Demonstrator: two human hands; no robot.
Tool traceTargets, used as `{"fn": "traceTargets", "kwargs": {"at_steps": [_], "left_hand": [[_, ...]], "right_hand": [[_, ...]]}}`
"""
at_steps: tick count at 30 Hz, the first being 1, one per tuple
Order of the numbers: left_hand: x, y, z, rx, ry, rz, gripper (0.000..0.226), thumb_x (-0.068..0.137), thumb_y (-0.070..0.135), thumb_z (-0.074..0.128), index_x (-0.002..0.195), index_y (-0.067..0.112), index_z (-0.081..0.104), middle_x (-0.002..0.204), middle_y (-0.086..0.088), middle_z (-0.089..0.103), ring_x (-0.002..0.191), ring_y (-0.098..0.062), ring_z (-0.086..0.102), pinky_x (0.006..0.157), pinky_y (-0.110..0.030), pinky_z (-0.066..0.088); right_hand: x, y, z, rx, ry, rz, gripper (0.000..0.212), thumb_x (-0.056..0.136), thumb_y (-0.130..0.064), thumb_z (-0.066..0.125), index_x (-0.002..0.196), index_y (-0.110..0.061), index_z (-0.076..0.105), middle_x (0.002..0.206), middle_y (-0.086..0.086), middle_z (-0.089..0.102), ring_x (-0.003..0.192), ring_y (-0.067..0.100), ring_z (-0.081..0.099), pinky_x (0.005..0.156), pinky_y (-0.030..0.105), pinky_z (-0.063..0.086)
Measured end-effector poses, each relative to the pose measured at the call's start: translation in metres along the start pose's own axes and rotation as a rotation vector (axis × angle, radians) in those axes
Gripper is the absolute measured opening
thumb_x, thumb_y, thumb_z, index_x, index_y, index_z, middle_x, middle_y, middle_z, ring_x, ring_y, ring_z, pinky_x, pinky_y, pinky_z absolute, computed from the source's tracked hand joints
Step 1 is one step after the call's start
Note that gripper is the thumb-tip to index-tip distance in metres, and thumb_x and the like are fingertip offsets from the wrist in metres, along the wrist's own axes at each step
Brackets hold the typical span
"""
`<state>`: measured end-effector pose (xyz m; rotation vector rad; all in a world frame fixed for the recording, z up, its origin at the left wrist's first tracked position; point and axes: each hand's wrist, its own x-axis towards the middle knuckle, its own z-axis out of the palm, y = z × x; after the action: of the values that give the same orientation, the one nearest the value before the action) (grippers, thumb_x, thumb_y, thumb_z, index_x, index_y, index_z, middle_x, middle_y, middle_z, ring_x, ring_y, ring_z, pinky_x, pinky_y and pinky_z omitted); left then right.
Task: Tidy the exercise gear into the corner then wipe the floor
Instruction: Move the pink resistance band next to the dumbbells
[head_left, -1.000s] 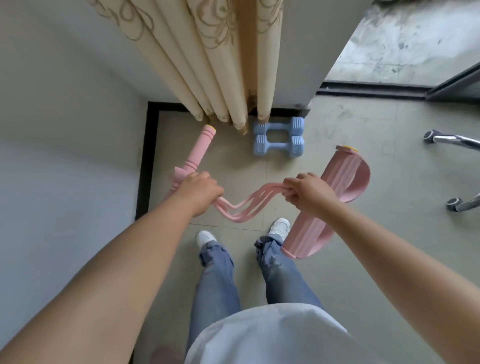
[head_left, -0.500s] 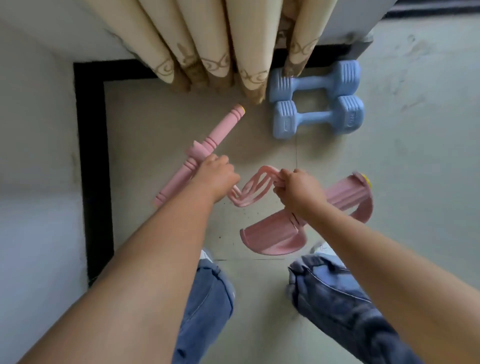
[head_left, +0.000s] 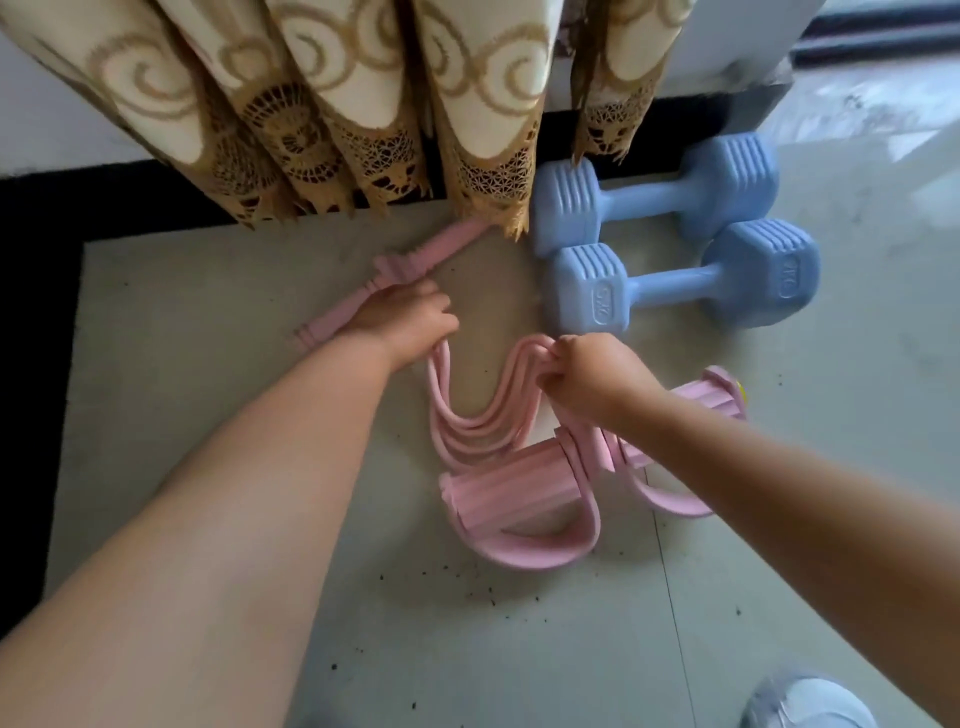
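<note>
A pink pedal resistance puller lies on the floor by the wall. Its handle bar (head_left: 402, 262) runs diagonally, its far end hidden under the curtain. My left hand (head_left: 402, 319) grips the bar near its middle. Pink elastic tubes (head_left: 470, 415) sag in a loop between my hands. My right hand (head_left: 584, 371) pinches the tubes where they bunch together. The foam foot pedals with their loops (head_left: 519, 493) lie on the floor just below my right wrist. Two blue dumbbells (head_left: 680, 283) lie side by side against the wall, right of the bar.
A cream and brown curtain (head_left: 332, 104) hangs down to the floor over the corner. A black skirting strip (head_left: 31, 312) borders the floor on the left and back. Dark crumbs (head_left: 467, 582) are scattered on the grey tiles. A white shoe (head_left: 810, 701) shows at bottom right.
I have bent much closer to the floor. Both hands lowered the pink puller toward the wall, and its pedals and handle bar now rest on the floor beside the dumbbells.
</note>
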<state>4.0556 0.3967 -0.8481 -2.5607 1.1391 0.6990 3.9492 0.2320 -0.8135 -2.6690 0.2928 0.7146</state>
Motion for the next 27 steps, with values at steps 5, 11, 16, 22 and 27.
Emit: {"fn": "traceTargets", "kwargs": {"at_steps": [5,11,16,22,27], "left_hand": [[0.009,-0.009,-0.001,-0.198,0.044,-0.12,0.027,0.096,0.012,0.037,0.112,0.002,0.057,0.126,-0.014,0.045,0.126,-0.026,0.043,0.094,-0.033,0.04],[0.012,-0.022,0.001,-0.216,0.141,-0.206,0.036,0.096,0.006,0.038,0.128,0.002,0.054,0.143,-0.014,0.038,0.142,-0.024,0.025,0.111,-0.035,0.034],[0.013,-0.022,0.002,-0.44,0.166,-0.235,0.046,0.098,0.004,0.036,0.143,0.001,0.035,0.156,-0.012,0.023,0.146,-0.024,0.018,0.121,-0.034,0.016],[0.007,-0.02,-0.009,-0.763,0.323,-0.451,0.051,0.088,0.01,0.04,0.138,-0.003,0.042,0.143,-0.022,0.042,0.133,-0.031,0.04,0.103,-0.028,0.035],[0.002,-0.025,0.001,-0.902,0.28,-0.505,0.041,0.098,0.007,0.041,0.138,0.005,0.045,0.141,-0.016,0.048,0.129,-0.029,0.047,0.101,-0.025,0.037]], "right_hand": [[-0.004,0.003,0.001,0.038,0.013,0.087,0.041,0.094,-0.022,0.038,0.055,-0.009,0.034,0.055,0.004,0.037,0.07,0.029,0.042,0.062,0.027,0.03],[-0.009,-0.006,0.004,-0.022,-0.136,0.069,0.031,0.093,-0.022,0.041,0.068,-0.006,0.049,0.066,0.009,0.047,0.074,0.029,0.047,0.062,0.025,0.033],[-0.01,-0.029,0.006,0.006,-0.111,0.0,0.028,0.091,-0.022,0.048,0.107,-0.003,0.059,0.109,0.017,0.064,0.102,0.033,0.059,0.068,0.028,0.038],[0.007,-0.042,-0.005,0.257,0.078,0.138,0.016,0.093,-0.017,0.046,0.104,-0.005,0.045,0.114,0.021,0.061,0.105,0.038,0.057,0.068,0.031,0.037],[0.029,-0.058,-0.005,0.142,0.144,0.063,0.019,0.097,-0.007,0.037,0.115,-0.002,0.037,0.12,0.023,0.052,0.106,0.04,0.056,0.071,0.037,0.04]]}}
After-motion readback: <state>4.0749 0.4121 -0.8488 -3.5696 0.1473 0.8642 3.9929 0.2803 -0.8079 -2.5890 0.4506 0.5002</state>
